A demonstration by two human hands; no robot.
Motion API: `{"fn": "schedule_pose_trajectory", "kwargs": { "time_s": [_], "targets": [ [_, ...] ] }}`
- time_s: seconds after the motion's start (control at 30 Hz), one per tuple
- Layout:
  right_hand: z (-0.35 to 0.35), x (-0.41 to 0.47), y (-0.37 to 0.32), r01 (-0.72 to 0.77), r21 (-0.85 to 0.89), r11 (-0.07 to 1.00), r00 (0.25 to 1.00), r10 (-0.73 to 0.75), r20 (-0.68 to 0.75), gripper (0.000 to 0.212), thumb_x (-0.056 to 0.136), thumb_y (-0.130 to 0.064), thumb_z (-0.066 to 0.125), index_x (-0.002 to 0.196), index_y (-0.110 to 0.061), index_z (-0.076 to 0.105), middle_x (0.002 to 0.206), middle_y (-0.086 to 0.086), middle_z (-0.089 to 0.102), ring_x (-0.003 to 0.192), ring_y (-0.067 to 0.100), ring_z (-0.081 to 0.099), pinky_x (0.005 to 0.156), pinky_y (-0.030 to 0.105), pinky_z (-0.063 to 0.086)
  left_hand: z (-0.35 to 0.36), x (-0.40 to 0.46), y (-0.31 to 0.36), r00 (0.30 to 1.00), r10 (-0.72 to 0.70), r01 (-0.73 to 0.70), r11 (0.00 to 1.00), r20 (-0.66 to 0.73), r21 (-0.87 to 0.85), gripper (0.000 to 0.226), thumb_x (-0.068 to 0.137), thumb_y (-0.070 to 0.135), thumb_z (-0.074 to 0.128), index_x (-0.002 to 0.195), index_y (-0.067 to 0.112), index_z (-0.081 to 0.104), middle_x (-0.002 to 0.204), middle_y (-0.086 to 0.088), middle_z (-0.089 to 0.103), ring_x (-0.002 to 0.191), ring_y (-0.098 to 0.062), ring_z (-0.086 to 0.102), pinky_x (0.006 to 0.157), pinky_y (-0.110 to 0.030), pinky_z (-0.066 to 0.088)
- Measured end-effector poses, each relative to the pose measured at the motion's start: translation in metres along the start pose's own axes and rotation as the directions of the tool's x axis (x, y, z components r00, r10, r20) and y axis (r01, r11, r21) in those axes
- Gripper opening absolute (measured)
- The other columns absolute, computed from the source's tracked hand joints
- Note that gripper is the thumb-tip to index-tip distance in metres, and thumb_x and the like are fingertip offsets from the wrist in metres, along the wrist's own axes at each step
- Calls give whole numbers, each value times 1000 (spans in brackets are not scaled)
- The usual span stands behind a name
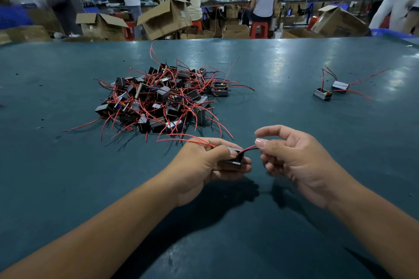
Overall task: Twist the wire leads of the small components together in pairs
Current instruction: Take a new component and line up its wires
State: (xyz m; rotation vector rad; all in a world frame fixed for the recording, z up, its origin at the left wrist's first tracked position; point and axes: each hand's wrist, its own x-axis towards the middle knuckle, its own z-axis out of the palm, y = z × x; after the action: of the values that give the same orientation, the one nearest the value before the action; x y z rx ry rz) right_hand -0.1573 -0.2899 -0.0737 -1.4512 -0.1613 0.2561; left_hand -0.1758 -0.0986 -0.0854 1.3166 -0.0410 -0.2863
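Observation:
My left hand (204,163) grips a small black box component (232,161) just above the table, with long red leads (188,139) trailing off to the left over my knuckles. A short red and black lead pair (249,148) runs from the component's right side to my right hand (292,161), whose thumb and fingers pinch the wire ends. A pile of several like components with tangled red wires (158,97) lies beyond my hands, left of centre.
A pair of components (331,89) with red and black leads lies apart at the right on the dark green table (272,70). Beyond the table's far edge stand cardboard boxes (163,18), red stools and several people at benches.

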Motion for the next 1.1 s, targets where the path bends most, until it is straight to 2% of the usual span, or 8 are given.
{"fn": "schedule_pose_trajectory", "kwargs": {
  "time_s": [0.13,0.27,0.47,0.6,0.7,0.77,0.87,1.1],
  "targets": [
    [-2,1,1,19,24,1000,1000,-19,15,54,58,-34,79,105,-11,65,62,4,60,50,13,52,47,22,42,1,-1,3,999,33,-33,999,-12,-8,32,92,-8,54,77,10,76,87,-25,74,78,-31,75,63,-29,59],
    [-4,-1,-1,83,33,996,996,-84,39,37,64,-27,76,96,-10,68,60,7,59,50,15,52,46,21,42,0,-1,3,997,67,-68,998,-46,-11,20,91,-9,56,85,3,71,89,-26,73,79,-33,75,64,-29,60],
    [-7,-3,-2,311,-247,918,949,-315,22,4,82,-18,71,79,-15,70,72,9,67,68,18,63,57,30,53,-1,0,1,998,61,-62,998,-31,-30,10,92,-3,60,96,-3,69,96,-25,73,87,-34,74,73,-31,60],
    [-8,-3,1,370,-430,824,915,-404,12,9,88,-19,70,79,-17,70,76,5,68,75,29,62,74,45,52,-2,2,0,1000,31,-31,996,-2,-82,22,94,-7,48,97,-5,69,102,-29,72,94,-39,73,76,-28,60],
    [-9,-2,2,386,-445,808,902,-431,0,11,88,-24,69,78,-19,71,75,9,66,68,28,57,66,34,47,-3,2,1,999,21,-18,994,26,-111,31,89,-10,40,95,-4,70,104,-31,71,97,-40,72,77,-29,60],
    [-9,-3,2,400,-442,803,896,-445,2,10,88,-22,68,80,-19,72,79,2,70,75,14,65,73,23,49,-2,2,2,999,19,-14,993,37,-113,30,85,-9,42,95,-4,70,105,-32,70,98,-41,72,80,-30,61],
    [-11,-2,2,418,-489,766,882,-471,15,8,90,-24,67,84,-23,72,89,-4,72,91,14,68,86,28,51,-2,1,2,999,6,-2,995,42,-97,29,87,-10,42,97,-4,68,105,-30,71,98,-39,72,79,-28,61],
    [-8,-5,-2,412,-514,752,891,-451,55,21,86,-40,60,87,-26,76,78,-5,73,73,18,66,72,32,53,-1,-2,1,992,-44,49,998,119,-43,28,92,-9,42,106,-4,65,106,-29,71,96,-37,73,73,-24,59]
  ]
}}
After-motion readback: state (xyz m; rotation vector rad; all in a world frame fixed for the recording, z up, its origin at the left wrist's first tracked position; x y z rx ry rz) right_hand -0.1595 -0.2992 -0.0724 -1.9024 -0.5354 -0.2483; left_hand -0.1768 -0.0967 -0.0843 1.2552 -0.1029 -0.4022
